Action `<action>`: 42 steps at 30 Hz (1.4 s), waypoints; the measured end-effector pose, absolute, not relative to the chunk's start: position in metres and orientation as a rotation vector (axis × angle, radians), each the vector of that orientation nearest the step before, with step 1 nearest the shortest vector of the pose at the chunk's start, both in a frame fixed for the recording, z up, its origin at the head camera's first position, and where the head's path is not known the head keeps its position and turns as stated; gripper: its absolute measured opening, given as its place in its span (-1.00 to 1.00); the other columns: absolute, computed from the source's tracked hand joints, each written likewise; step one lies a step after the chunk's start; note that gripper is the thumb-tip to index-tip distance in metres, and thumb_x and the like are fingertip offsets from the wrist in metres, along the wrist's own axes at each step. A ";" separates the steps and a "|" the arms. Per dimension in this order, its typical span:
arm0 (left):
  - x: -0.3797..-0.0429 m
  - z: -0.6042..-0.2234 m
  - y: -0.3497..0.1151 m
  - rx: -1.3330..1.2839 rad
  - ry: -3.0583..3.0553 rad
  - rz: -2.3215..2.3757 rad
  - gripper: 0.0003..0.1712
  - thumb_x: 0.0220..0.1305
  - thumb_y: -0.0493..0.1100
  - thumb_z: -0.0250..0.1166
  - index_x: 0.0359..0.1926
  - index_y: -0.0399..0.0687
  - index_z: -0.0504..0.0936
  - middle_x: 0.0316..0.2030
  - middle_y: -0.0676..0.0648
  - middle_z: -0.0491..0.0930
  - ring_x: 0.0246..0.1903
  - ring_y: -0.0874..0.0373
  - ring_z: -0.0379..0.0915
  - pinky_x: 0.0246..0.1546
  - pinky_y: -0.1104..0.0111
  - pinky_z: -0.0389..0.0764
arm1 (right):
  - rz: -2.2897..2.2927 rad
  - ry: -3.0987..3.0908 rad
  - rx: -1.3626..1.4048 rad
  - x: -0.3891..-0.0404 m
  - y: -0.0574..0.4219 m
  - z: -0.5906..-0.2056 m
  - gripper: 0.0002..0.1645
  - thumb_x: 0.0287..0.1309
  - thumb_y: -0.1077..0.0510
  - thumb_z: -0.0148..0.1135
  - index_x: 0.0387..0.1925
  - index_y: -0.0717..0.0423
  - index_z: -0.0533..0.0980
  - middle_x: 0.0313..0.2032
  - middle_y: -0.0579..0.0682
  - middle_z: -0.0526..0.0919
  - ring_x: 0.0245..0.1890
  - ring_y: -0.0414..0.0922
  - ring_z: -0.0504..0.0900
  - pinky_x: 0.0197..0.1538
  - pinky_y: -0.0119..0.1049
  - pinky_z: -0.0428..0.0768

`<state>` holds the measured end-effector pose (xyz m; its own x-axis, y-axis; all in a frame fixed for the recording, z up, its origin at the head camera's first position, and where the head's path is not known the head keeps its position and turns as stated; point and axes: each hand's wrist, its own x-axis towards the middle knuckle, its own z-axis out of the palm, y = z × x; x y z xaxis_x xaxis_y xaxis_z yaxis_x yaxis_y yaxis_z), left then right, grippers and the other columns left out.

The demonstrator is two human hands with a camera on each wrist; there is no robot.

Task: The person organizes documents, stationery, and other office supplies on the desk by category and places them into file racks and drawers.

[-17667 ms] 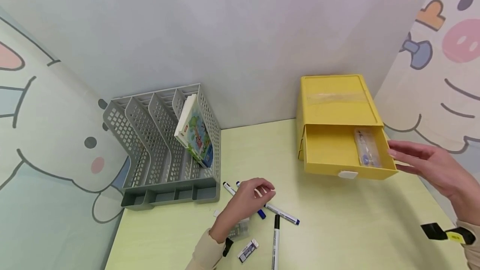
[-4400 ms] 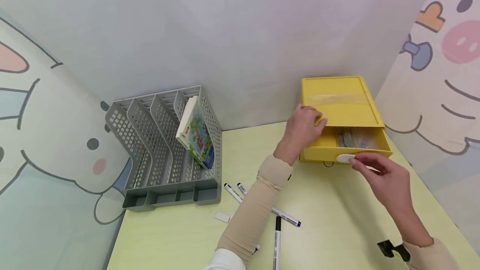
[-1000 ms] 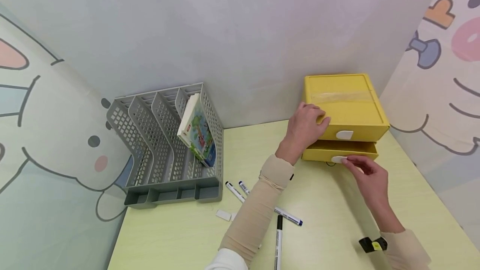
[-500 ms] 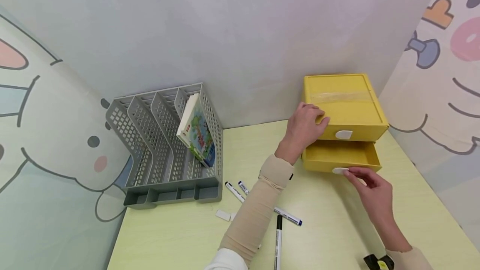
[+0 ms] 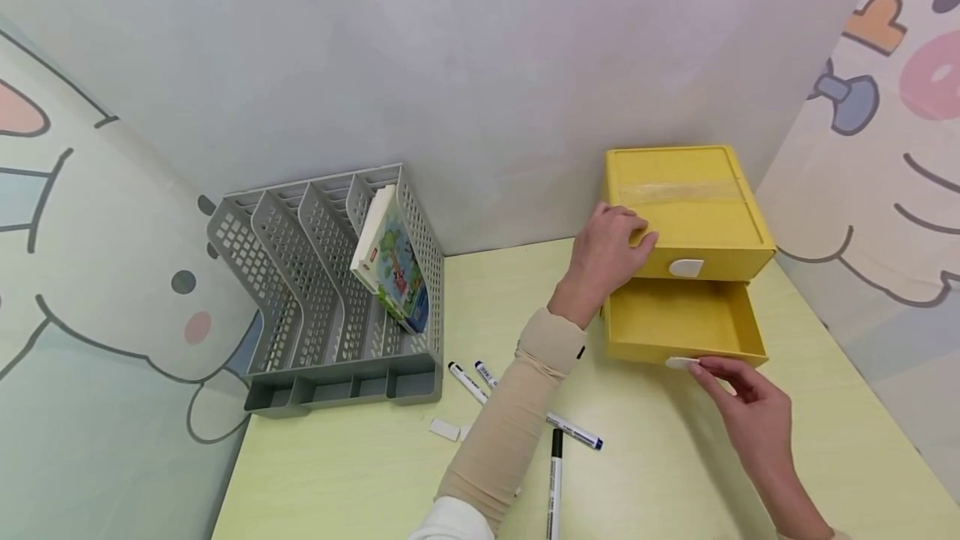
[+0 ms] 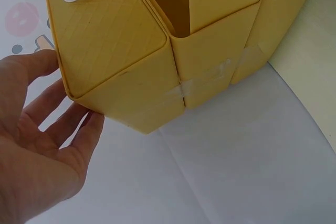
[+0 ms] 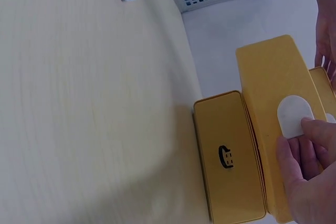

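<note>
A yellow drawer unit [image 5: 686, 198] with a taped top stands at the back right in the head view. My left hand [image 5: 606, 255] holds its top left front corner; in the left wrist view, thumb and fingers bend around that corner of the drawer unit [image 6: 126, 77]. With thumb and fingers, my right hand [image 5: 750, 415] pinches the white tab handle [image 7: 294, 115] of the middle drawer [image 5: 678, 315]. This drawer is pulled well out, and its visible floor is bare. Above it, the top drawer [image 5: 720, 265] is closed. The bottom drawer [image 7: 226, 156], with a black handle, is closed too.
A grey perforated file rack [image 5: 322, 290] holding books [image 5: 397, 269] stands at the left. Several markers lie on the table, among them a black-capped marker [image 5: 555, 482] and a blue-capped one [image 5: 573, 432]. My left sleeve hides part of this group, beside a small white block [image 5: 445, 429].
Earlier the top drawer stood open with a clear case inside; it is now closed. Over the last second my right hand has drawn the middle drawer further out. The left hand stays put.
</note>
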<state>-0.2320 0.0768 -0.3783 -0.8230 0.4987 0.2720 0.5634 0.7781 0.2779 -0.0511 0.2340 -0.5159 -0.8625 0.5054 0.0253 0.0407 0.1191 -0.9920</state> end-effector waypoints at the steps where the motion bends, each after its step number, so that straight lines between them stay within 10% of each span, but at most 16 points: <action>1: -0.232 -0.378 0.077 -0.841 -2.787 -0.520 -0.65 0.51 0.11 0.21 0.13 0.15 0.77 0.15 0.13 0.66 0.12 0.21 0.42 0.04 0.62 0.48 | 1.809 -2.037 -0.539 -0.050 0.233 -0.516 -0.74 0.13 0.36 0.50 -0.15 0.43 0.67 -0.30 -0.19 0.79 -0.21 -0.36 0.74 -0.22 -0.60 0.62; 34: -0.232 -0.378 0.077 -0.853 -2.780 -0.534 -0.65 0.51 0.10 0.21 0.12 0.14 0.77 0.14 0.13 0.66 0.11 0.21 0.41 -0.02 0.64 0.48 | 1.858 -2.025 -0.320 -0.037 0.265 -0.467 -0.62 0.13 0.48 0.42 0.01 0.52 0.60 -0.17 -0.16 0.81 -0.21 -0.31 0.76 -0.17 -0.53 0.65; 42: -0.233 -0.380 0.075 -0.863 -2.752 -0.539 -0.65 0.50 0.10 0.22 0.10 0.13 0.78 0.11 0.12 0.68 0.08 0.22 0.42 -0.05 0.64 0.49 | 1.621 -2.210 -0.402 -0.056 0.303 -0.454 -0.59 0.21 0.31 0.45 0.10 0.23 0.65 -0.23 -0.39 0.77 -0.23 -0.49 0.71 -0.23 -0.64 0.61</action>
